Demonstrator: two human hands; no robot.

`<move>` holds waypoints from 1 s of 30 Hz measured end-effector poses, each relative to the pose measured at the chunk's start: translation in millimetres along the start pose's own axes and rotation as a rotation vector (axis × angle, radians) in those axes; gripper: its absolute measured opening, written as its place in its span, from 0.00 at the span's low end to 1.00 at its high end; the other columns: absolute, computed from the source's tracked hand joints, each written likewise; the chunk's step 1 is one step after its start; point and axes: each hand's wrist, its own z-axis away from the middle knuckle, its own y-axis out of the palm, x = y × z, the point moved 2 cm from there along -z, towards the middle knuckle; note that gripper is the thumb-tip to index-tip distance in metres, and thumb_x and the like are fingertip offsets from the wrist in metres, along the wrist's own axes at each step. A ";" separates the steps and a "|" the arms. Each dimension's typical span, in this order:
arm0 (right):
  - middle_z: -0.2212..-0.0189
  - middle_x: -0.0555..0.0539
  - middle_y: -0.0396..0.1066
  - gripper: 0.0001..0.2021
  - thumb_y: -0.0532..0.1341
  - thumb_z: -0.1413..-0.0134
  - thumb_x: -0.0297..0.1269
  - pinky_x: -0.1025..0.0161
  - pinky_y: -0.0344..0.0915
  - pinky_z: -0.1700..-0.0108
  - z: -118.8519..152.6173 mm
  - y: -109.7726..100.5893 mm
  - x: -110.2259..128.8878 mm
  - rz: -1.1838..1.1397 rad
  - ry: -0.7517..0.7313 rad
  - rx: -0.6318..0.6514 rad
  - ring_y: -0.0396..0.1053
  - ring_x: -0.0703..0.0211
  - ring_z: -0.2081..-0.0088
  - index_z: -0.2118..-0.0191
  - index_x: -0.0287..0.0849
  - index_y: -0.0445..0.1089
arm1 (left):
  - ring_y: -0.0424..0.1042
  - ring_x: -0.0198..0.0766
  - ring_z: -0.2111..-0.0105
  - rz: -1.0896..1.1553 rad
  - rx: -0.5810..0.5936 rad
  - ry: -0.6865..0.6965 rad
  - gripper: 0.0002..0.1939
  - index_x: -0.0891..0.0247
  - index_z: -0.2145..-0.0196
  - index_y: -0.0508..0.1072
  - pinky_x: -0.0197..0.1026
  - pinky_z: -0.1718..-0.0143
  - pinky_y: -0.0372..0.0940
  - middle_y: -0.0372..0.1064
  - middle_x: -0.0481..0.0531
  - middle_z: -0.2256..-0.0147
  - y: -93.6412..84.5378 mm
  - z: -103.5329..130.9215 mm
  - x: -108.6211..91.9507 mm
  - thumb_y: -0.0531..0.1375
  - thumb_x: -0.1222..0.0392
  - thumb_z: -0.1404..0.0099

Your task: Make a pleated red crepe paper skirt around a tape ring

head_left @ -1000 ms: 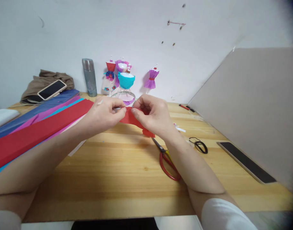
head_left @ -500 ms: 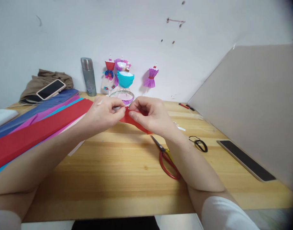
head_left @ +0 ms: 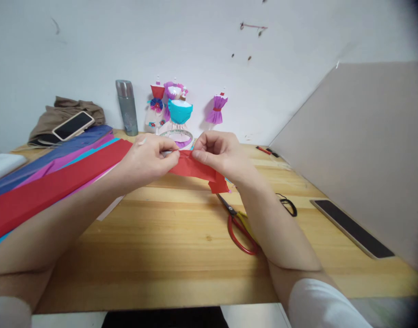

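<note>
Beyond the scissors (head_left: 232, 211), the right hand (head_left: 220, 155) is easing from the left hand (head_left: 147, 157), both hands' fingers pinching a red strip (head_left: 198, 170), likely exposing more.

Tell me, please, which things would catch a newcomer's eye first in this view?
Probably the red strip first, pinched between the left hand and the right hand near the center. Behind it, miniature dress forms in bright outfits stand before the white wall. Red-and-yellow-handled scissors lie on the wooden table, partly behind the right forearm.
</note>
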 end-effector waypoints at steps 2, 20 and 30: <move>0.79 0.52 0.63 0.07 0.64 0.51 0.31 0.67 0.56 0.76 -0.1 0.4 -0.9 0.001 0.006 -0.008 0.59 0.65 0.77 0.74 0.42 0.64 | 0.57 0.33 0.76 0.016 0.000 0.008 0.10 0.64 0.76 0.74 0.37 0.74 0.51 0.58 0.45 0.82 0.0 -0.5 0.2 0.55 0.61 0.41; 0.79 0.53 0.62 0.05 0.63 0.52 0.32 0.66 0.56 0.74 6.6 5.0 8.6 -0.020 -0.030 0.059 0.58 0.66 0.76 0.74 0.41 0.67 | 0.58 0.33 0.76 0.042 0.045 0.007 0.11 0.65 0.74 0.75 0.38 0.73 0.52 0.58 0.45 0.81 3.1 -0.5 1.1 0.55 0.58 0.41; 0.79 0.53 0.62 0.06 0.63 0.51 0.31 0.65 0.55 0.73 7.4 10.4 9.7 0.151 -0.119 -0.092 0.56 0.65 0.76 0.74 0.42 0.64 | 0.58 0.34 0.76 0.043 0.033 0.037 0.14 0.66 0.72 0.76 0.37 0.74 0.52 0.60 0.46 0.80 4.0 1.3 3.4 0.54 0.56 0.40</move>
